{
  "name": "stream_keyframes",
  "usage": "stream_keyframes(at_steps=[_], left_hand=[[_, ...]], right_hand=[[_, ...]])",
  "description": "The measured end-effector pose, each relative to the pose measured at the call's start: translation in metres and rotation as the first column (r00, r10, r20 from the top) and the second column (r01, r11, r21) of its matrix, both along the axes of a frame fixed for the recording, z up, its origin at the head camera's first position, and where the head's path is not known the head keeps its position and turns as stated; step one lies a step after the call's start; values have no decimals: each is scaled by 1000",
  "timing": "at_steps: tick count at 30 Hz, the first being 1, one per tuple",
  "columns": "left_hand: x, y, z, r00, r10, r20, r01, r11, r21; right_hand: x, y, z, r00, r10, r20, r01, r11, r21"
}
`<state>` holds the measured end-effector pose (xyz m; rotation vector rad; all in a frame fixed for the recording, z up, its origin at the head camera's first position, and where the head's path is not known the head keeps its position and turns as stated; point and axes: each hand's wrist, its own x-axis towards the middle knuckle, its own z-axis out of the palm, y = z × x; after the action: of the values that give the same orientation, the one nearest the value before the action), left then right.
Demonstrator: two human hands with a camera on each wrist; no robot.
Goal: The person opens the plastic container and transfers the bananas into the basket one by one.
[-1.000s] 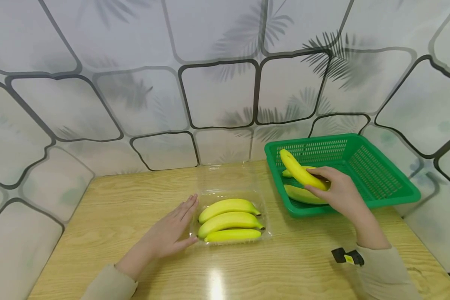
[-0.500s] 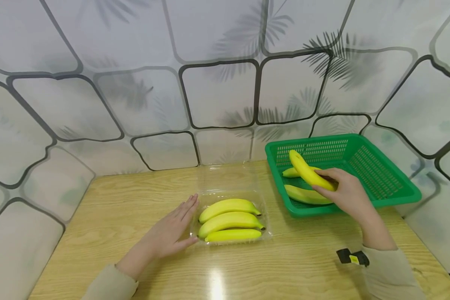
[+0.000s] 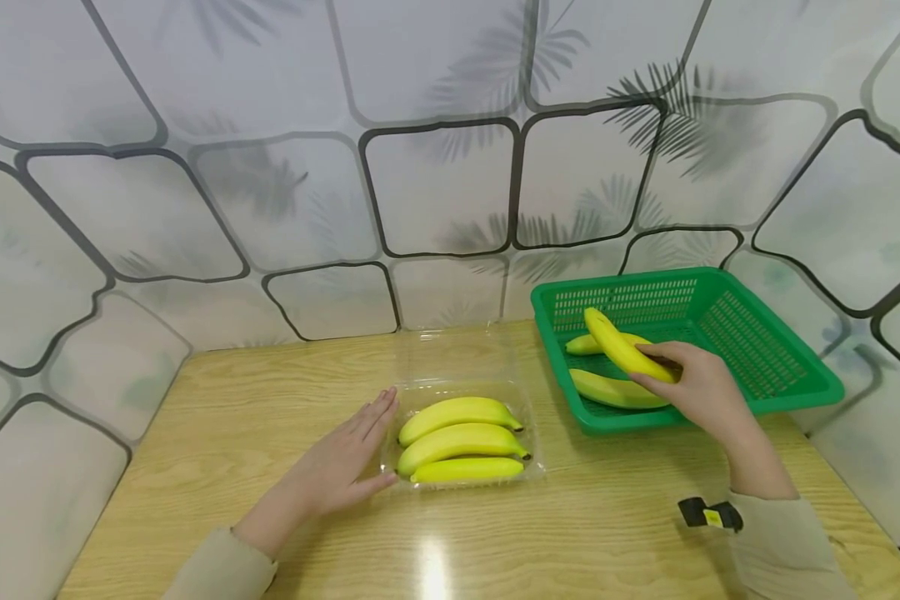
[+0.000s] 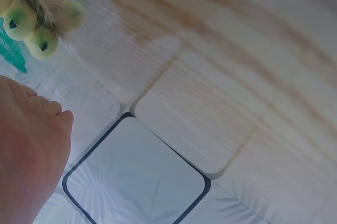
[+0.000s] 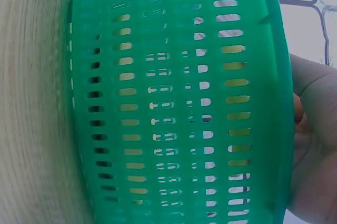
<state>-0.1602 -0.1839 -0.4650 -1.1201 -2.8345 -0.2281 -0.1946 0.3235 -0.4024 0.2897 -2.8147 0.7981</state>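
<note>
My right hand (image 3: 701, 385) grips one end of a yellow banana (image 3: 621, 346), holding it tilted over the green plastic basket (image 3: 795, 402). Beneath it, two more bananas lie in the basket, one near the front wall (image 3: 615, 390) and one partly covered behind. My left hand (image 3: 337, 462) lies with straight fingers along the left side of a clear plastic box (image 3: 534, 417). Three bananas (image 3: 461, 440) sit side by side in that box. In the right wrist view the basket's slotted wall (image 5: 168, 103) hides the held banana, and part of my right hand (image 5: 318, 145) shows past the rim.
The box's transparent lid (image 3: 457, 354) stands raised at its back, near the patterned wall (image 3: 442, 192). A wooden table (image 3: 390, 550) carries the box and the basket. The basket's right end comes close to the side wall.
My right hand has moved a little to the right with the banana, showing more of the bananas below. The left hand and the box have stayed in place.
</note>
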Motion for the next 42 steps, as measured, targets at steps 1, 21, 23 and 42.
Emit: stream_keyframes(at_steps=[1,21,23,42], left_hand=[[0,0,0,1000,0,-2,0,1000,2],[-1,0,0,1000,1,8,-1,1000,4],[0,0,1,1000,3,9,-3,1000,0],[-1,-1,-3,1000,-1,4,0,1000,4]], right_hand=[[0,0,0,1000,-2,6,2,1000,1],[-7,10,-3,997,-8,72,4,998,65],[-8,10,-3,997,-5,83,-1,997,73],[-11,11,-2,988,35,153,-48,995,87]])
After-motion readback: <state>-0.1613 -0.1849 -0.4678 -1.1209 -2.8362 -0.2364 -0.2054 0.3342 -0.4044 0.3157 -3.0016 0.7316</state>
